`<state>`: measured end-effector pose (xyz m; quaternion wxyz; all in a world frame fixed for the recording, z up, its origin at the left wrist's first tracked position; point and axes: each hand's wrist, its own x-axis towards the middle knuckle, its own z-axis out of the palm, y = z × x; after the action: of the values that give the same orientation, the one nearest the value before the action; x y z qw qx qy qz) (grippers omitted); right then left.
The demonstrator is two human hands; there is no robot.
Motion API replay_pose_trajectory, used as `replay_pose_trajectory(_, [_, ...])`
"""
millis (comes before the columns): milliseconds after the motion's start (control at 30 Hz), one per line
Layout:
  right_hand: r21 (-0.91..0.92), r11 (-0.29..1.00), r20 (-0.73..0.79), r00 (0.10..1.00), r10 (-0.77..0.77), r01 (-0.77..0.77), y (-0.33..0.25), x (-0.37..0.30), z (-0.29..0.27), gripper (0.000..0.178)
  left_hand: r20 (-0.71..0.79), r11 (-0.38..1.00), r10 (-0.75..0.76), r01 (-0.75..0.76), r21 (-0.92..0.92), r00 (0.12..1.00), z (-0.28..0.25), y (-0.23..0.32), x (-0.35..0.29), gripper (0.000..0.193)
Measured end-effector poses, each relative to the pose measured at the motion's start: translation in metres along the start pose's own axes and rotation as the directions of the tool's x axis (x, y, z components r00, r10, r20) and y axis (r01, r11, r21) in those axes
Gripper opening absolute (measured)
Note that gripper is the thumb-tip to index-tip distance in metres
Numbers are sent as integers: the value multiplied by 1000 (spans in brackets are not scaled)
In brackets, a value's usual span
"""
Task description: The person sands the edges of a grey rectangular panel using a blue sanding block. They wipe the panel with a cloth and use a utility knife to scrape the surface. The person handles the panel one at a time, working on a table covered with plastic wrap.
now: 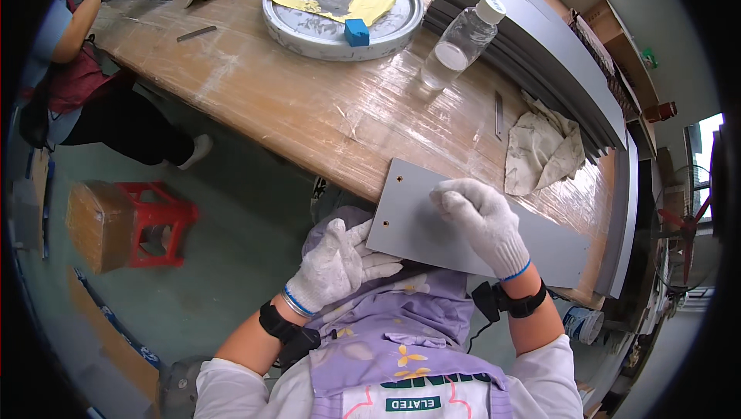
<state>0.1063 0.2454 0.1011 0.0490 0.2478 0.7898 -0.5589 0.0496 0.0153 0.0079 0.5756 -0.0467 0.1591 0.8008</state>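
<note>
A flat grey panel (pixel 417 222) with two small brass-coloured holes at its left end lies across the table's near edge, its left part jutting toward my lap. My right hand (pixel 482 222), in a white knit glove, is closed just over the panel's face; whatever its fingers may hold is hidden. Beside the panel's lower left corner is my left hand (pixel 332 265), gloved the same way, with its fingers stretched out and apart. Those fingertips reach the panel's edge, but I cannot tell whether they touch it.
Behind the panel are a crumpled beige cloth (pixel 544 149), a thin metal strip (pixel 499 114) and a clear bottle (pixel 459 45). A round lid (pixel 309 47) carries yellow sandpaper (pixel 370 4) and a blue block (pixel 356 32). Stacked grey panels (pixel 532 41) line the right. A co-worker (pixel 69 56) is at far left.
</note>
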Motion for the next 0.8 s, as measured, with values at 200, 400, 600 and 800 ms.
replay_pose_trajectory(200, [-452, 869, -516, 853, -71, -202, 16, 96, -111, 39, 116, 998, -3, -4, 63, 993, -7, 4, 10, 66])
replay_pose_trajectory(400, [-827, 412, -454, 886, -90, -382, 7, 148, -104, 46, 79, 997, -71, 72, -14, 994, -20, -9, 5, 53])
replay_pose_trajectory(600, [-747, 504, -461, 884, 76, -433, -4, 159, -98, 43, 50, 997, -83, 83, -2, 995, -29, -20, 4, 47])
replay_pose_trajectory(800, [-756, 573, -430, 900, -71, -316, 2, 142, -91, 37, 57, 985, 12, -22, 173, 998, -23, -22, 12, 47])
